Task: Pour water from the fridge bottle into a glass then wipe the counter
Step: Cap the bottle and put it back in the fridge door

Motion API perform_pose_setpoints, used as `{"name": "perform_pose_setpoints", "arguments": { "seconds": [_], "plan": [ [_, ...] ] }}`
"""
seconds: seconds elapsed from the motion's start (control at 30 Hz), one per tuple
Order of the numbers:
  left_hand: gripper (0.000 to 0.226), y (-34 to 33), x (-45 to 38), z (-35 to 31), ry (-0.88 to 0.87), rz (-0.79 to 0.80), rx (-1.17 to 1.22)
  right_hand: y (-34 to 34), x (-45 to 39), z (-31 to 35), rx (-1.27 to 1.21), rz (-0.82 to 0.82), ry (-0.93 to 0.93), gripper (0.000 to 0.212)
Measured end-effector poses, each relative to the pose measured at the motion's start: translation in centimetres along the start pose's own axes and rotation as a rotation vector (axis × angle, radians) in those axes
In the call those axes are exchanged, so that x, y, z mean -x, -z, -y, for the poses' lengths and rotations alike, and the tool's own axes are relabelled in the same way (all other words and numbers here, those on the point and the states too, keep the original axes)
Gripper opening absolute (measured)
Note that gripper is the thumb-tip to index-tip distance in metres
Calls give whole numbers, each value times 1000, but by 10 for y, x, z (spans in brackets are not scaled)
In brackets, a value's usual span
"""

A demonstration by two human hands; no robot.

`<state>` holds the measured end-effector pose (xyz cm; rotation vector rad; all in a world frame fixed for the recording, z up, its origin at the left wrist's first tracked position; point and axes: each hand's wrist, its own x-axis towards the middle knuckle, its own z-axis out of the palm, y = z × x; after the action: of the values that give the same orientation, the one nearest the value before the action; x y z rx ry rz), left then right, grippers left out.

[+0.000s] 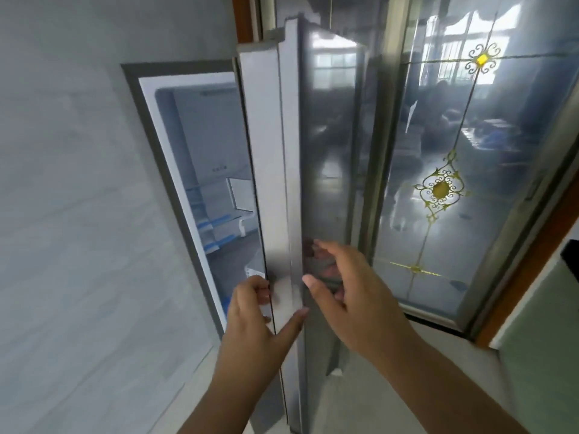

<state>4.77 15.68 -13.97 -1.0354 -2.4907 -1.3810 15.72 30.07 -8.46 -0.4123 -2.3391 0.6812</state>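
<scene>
A tall grey fridge door (pixel 326 145) stands partly swung out, its edge facing me. My left hand (pixel 260 321) curls its fingers around the door's inner edge, thumb pressed on the edge face. My right hand (pixel 347 289) hovers spread against the glossy outer face, holding nothing. Through the gap I see the lit white fridge interior (pixel 213 158) with shelves and blue-trimmed drawers. No bottle or glass is in sight.
A pale grey wall (pixel 69 214) fills the left side. To the right stands a glass door (pixel 445 170) with gold ornaments in a brown wooden frame. A light tiled floor (pixel 354 402) lies below.
</scene>
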Motion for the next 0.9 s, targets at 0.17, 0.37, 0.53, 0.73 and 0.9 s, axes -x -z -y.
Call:
{"name": "perform_pose_setpoints", "arguments": {
  "seconds": [0.17, 0.37, 0.53, 0.73, 0.9],
  "plan": [
    [49, 29, -36, 22, 112, -65, -41, -24, -38, 19, 215, 47, 158, 49],
    [26, 63, -83, 52, 175, -66, -90, -63, -85, 44, 334, 195, 208, 59],
    [21, 84, -117, 91, 155, -78, -134, -106, -117, 63, 385, 267, 170, 68],
    [21, 106, -167, 127, 163, -3, -177, -138, -158, 86, 369, 293, 85, 65],
    [23, 106, -174, 141, 126, 21, -120, -145, -163, 93, 390, 313, 34, 67]
  ]
}}
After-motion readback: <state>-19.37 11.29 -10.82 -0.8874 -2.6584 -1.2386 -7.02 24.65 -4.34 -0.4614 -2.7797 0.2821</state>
